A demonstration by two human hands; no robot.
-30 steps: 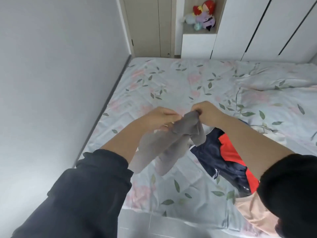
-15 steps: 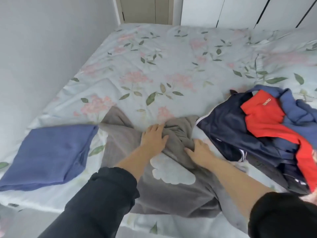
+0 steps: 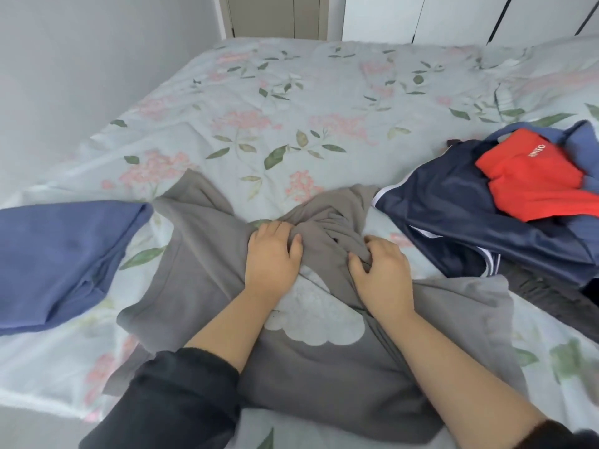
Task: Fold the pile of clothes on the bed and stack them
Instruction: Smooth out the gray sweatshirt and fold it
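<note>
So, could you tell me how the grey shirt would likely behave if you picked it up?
Probably floppy: the grey shirt bunches into soft folds where the left hand and right hand grip it. Likely light too, since it lies thin and flat on the bed.

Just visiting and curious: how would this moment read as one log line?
grey shirt on bed, top bunched | left hand: grips shirt | right hand: grips shirt | blue garment: folded | pile: unfolded

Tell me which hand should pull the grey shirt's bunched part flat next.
Right, probably. The right hand grips the bunched folds of the grey shirt, which lie on its side; the left hand holds the side whose sleeve lies spread out.
</note>
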